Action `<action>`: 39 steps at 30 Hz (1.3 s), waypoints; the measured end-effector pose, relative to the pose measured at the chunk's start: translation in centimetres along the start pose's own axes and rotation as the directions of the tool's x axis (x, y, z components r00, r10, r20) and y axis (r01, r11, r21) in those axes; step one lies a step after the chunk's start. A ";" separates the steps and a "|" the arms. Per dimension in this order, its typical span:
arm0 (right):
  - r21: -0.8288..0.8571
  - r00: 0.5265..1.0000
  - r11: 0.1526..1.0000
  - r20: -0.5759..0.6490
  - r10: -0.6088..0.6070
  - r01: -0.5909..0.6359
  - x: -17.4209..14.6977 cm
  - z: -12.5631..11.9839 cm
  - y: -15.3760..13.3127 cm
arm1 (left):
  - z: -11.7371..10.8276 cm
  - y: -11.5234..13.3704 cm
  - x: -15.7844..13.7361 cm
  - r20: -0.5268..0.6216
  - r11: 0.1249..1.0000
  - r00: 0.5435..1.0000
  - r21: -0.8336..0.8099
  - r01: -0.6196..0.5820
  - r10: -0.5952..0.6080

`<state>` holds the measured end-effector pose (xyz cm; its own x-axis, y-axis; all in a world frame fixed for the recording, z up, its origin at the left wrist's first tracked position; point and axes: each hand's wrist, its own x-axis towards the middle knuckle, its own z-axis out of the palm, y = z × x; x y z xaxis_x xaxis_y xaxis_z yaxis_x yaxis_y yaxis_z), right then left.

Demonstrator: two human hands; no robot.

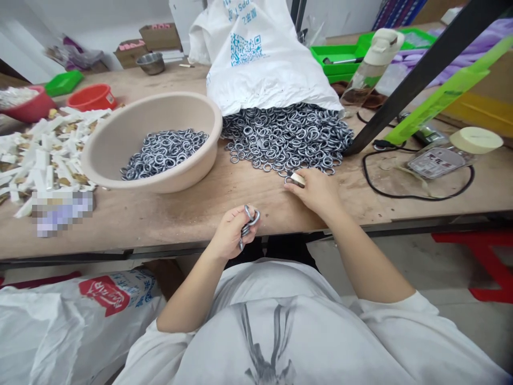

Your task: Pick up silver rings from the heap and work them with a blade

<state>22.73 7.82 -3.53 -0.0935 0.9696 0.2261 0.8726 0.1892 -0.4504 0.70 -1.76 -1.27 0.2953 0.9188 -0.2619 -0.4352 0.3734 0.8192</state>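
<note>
My left hand is closed around several grey rings, held above the table's front edge. To its right, my right hand grips a small tool with a cream handle and a dark end. A single ring shows at the tool's tip, by my fingers; whether it touches the tool I cannot tell. Just beyond the right hand lies a heap of grey rings, spilling from the mouth of a white sack. A beige basin with many more such rings stands left of the heap.
White and brown scraps cover the table's left side, near a red bowl. On the right are a slanting dark metal post, a black cable, a labelled jar and a clear bottle. Green trays stand behind.
</note>
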 end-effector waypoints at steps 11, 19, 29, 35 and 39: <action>0.310 0.993 0.950 0.099 -0.062 0.028 -0.4 0.0 -1.7 | -0.6 0.6 1.4 -0.104 0.972 0.993 -0.233 0.026 -0.051; 0.880 0.933 0.474 0.197 -0.301 -0.033 -3.4 -0.4 -5.4 | 1.2 -0.4 1.7 -0.041 0.987 0.990 -0.094 0.133 -0.138; 0.824 0.956 0.544 0.008 -0.293 0.160 -3.9 0.7 -5.8 | 1.7 -0.7 1.3 -0.067 0.992 0.994 -0.095 0.078 -0.085; 0.855 0.971 0.517 0.150 -0.189 -0.032 -3.6 0.9 -6.1 | 1.9 -0.9 1.3 -0.052 0.997 0.998 -0.073 0.030 -0.034; 0.691 0.978 0.708 0.009 -0.209 0.145 -4.3 0.3 -5.9 | 1.9 -0.4 1.1 -0.065 0.991 0.996 -0.118 0.057 -0.065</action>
<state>17.83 2.57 -2.05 -0.2778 0.9102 0.3072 0.2732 0.3814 -0.8831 2.80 -1.12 -0.94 0.2677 0.8988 -0.3473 -0.5148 0.4381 0.7369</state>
